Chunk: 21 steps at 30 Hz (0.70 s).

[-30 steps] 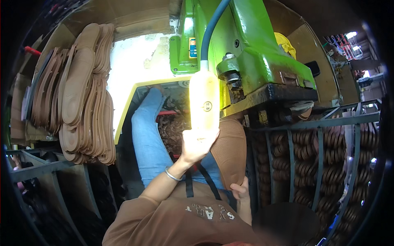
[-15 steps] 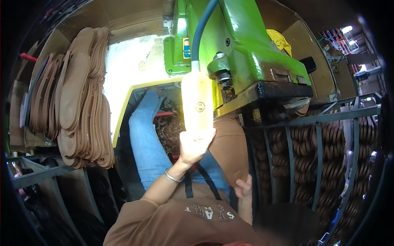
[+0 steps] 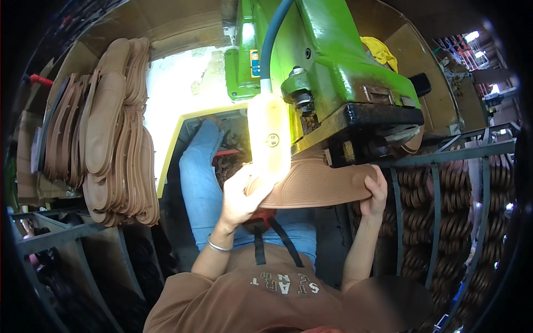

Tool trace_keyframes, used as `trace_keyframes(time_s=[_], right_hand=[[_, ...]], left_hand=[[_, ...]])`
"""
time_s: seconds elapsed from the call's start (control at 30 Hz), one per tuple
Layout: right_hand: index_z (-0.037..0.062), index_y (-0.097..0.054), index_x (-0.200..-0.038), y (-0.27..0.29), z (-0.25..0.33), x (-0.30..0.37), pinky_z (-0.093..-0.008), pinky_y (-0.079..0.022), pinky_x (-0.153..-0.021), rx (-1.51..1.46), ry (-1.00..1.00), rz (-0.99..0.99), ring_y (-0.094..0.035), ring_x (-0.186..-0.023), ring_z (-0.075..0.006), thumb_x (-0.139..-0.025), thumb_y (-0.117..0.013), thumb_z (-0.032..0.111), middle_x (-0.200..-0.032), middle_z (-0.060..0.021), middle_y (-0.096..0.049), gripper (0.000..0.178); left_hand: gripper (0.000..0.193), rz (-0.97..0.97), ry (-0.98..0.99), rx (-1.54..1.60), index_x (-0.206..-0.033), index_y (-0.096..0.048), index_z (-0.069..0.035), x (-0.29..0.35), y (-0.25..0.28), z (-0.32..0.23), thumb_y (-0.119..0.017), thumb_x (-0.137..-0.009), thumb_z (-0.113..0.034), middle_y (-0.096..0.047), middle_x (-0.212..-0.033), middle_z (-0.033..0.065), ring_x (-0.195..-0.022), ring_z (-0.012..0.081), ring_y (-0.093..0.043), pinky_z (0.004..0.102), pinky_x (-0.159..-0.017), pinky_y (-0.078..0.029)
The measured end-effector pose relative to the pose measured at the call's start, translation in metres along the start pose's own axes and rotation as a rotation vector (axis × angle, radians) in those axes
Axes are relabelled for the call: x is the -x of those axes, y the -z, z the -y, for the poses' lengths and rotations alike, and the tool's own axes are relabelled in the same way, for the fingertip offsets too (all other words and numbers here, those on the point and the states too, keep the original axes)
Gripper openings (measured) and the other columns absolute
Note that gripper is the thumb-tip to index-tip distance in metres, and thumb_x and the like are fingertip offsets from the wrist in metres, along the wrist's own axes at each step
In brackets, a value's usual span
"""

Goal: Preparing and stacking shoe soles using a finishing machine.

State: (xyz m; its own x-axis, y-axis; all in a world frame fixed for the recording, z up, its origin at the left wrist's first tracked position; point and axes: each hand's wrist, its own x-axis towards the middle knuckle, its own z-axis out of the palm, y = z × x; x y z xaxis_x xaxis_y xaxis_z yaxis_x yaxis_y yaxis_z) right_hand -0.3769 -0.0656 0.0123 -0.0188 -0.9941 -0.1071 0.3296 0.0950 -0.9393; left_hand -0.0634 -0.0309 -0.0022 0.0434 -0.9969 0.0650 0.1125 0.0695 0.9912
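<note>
A tan, textured shoe sole (image 3: 322,186) lies crosswise between my two hands, below the head of a green machine (image 3: 338,61). My left hand (image 3: 240,197) grips its left end, thumb on top, partly behind the glowing work lamp (image 3: 268,130). At the sole's other end my right hand (image 3: 376,191) is closed on the edge, fingers over the top face. The sole's far edge is close under the machine's black lower part (image 3: 377,119); whether they touch I cannot tell.
Stacks of tan soles (image 3: 105,122) stand on the white table (image 3: 172,77) at left. A metal rack (image 3: 433,183) with many brown soles fills the right side. Brown scraps lie in the yellow-edged opening below. A yellow cloth (image 3: 380,53) sits behind the machine.
The sole has turned from nearly upright to crosswise and come up under the machine head. My right hand has risen to the right; my left has moved slightly left.
</note>
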Motion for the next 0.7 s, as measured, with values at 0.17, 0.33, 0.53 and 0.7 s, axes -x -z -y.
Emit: trace_keyframes(time_s=[0.17, 0.33, 0.53, 0.7], right_hand=[[0.0001, -0.051, -0.105, -0.040, -0.004, -0.028, -0.0250, -0.045, -0.083, -0.040, -0.032, 0.045, -0.058, -0.092, -0.0140, -0.080, -0.062, 0.004, -0.101, -0.0092, -0.060, 0.028], [-0.0037, -0.049, -0.112, -0.078, -0.021, -0.031, -0.0269, -0.043, -0.088, -0.081, -0.027, 0.170, -0.058, -0.096, -0.0144, -0.077, -0.063, 0.002, -0.105, -0.0089, -0.060, 0.038], [-0.0033, -0.051, -0.118, -0.113, -0.035, -0.017, -0.0289, -0.042, -0.091, 0.056, -0.042, 0.306, -0.056, -0.101, -0.0136, -0.076, -0.065, -0.002, -0.110, -0.0074, -0.060, 0.045], [-0.0129, -0.060, -0.098, -0.141, -0.032, -0.020, -0.0264, -0.051, -0.073, 0.124, -0.009, 0.336, -0.064, -0.081, -0.0156, -0.072, -0.071, -0.002, -0.090, -0.0141, -0.066, 0.031]], left_hand=[[0.027, -0.068, 0.003, 0.001, -0.104, -0.061, 0.005, 0.009, 0.021, -0.010, -0.067, -0.079, -0.001, -0.064, -0.100, 0.0095, -0.092, 0.0143, -0.061, 0.0267, -0.084, -0.047], [0.031, -0.205, 0.105, 0.220, -0.107, -0.057, 0.007, 0.030, 0.060, 0.004, -0.066, -0.078, 0.002, -0.064, -0.100, 0.0116, -0.091, 0.0154, -0.060, 0.0268, -0.084, -0.047], [0.017, -0.247, 0.203, 0.340, -0.091, -0.053, 0.000, 0.066, 0.106, 0.022, -0.066, -0.080, 0.000, -0.064, -0.091, 0.0097, -0.082, 0.0108, -0.060, 0.0235, -0.075, -0.047], [0.019, -0.042, 0.409, 0.060, -0.086, -0.056, 0.001, 0.104, 0.108, 0.063, -0.072, -0.076, 0.001, -0.065, -0.089, 0.0094, -0.081, 0.0107, -0.061, 0.0252, -0.073, -0.052]])
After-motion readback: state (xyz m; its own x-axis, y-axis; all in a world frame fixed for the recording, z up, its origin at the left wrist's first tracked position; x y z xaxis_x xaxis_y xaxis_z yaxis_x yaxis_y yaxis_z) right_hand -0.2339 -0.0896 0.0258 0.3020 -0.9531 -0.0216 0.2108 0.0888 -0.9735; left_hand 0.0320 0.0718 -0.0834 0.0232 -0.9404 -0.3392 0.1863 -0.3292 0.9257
